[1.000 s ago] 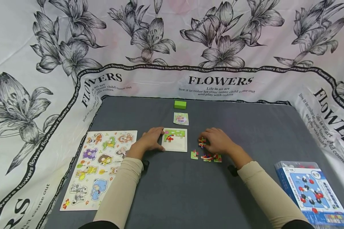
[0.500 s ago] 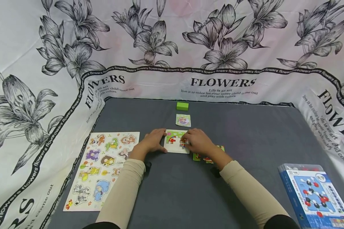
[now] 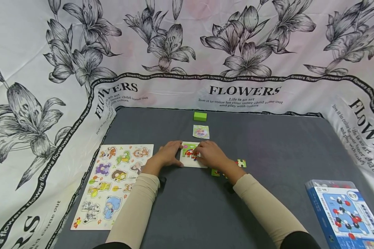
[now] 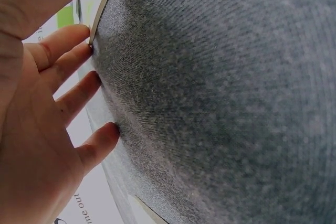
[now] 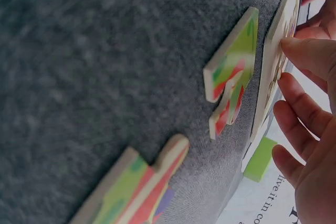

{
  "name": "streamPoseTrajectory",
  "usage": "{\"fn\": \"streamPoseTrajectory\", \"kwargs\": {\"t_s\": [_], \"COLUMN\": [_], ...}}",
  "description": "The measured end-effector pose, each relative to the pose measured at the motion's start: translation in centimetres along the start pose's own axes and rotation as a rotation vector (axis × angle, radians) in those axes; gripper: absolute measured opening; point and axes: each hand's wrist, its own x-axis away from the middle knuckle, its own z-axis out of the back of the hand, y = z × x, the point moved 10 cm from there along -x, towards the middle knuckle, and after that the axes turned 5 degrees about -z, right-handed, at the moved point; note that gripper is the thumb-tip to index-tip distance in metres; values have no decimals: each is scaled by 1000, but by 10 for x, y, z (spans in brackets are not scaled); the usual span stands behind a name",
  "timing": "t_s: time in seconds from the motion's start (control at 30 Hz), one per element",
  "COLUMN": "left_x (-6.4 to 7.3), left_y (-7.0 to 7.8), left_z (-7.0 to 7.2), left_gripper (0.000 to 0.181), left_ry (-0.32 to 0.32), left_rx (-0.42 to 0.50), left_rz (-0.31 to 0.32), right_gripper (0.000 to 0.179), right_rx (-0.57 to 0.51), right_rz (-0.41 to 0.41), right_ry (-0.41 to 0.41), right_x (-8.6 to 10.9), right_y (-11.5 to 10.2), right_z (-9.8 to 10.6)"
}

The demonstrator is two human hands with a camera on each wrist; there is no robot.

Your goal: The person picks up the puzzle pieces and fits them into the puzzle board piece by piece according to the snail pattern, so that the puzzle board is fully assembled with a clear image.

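In the head view, white flower-printed cloth surrounds matte grey fabric, where the flat, square puzzle board touches your left hand and lies under the fingertips of your right hand. In the left wrist view, your left fingers spread loosely, clasping nothing, at the board's thin pale edge. In the right wrist view, knobbed puzzle pieces with thick, pale sides lie near your right hand; whether its fingers pinch one on the board, I cannot tell.
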Motion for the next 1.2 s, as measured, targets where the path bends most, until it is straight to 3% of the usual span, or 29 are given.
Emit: {"fn": "streamPoseTrajectory", "kwargs": {"t_s": [0.87,1.2], "left_x": [1,-1], "left_y": [1,-1], "left_z": [0,-2], "left_gripper": [76,79], "left_ry": [-3,-15], "left_rx": [-4,-10], "left_rz": [9,19], "right_gripper": [17,23], "right_rx": [21,0], "right_rz": [31,-22], "right_ry": [40,15], "right_x": [-2,10], "right_y": [-5,5], "right_z": [1,11]}}
